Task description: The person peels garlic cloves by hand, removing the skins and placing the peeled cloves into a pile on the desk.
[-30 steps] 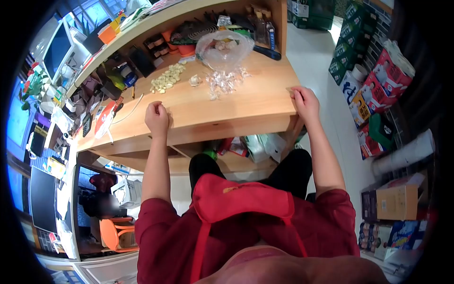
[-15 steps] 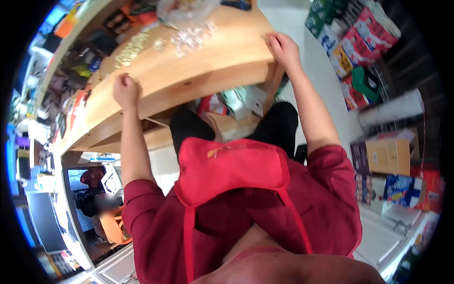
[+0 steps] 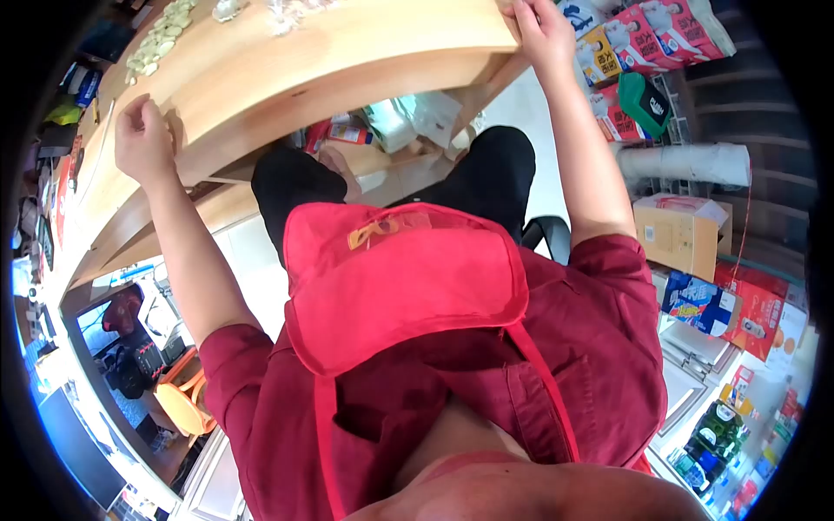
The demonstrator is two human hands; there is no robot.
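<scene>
My left hand (image 3: 146,139) is curled into a loose fist at the front edge of the wooden table (image 3: 347,61), with nothing showing in it. At the table's right end, near the top of the view, my right hand (image 3: 546,33) is also closed, its fingertips near the corner; no held thing shows. Beyond my left hand lies a strip of small pale greenish pieces (image 3: 161,39). Farther right are a whitish lump (image 3: 228,9) and a group of clear, shiny small pieces (image 3: 291,10), partly cut off by the frame.
Below the tabletop are my knees and some bags (image 3: 391,122). At right stand red packages (image 3: 634,39), a green cap (image 3: 645,104), a white roll (image 3: 686,165) and a cardboard box (image 3: 678,234). An orange chair (image 3: 184,395) is at lower left.
The view has tilted and shifted, so the table sits higher and its far side is cut off. Both hands stay closed at the table, now appearing farther apart and higher.
</scene>
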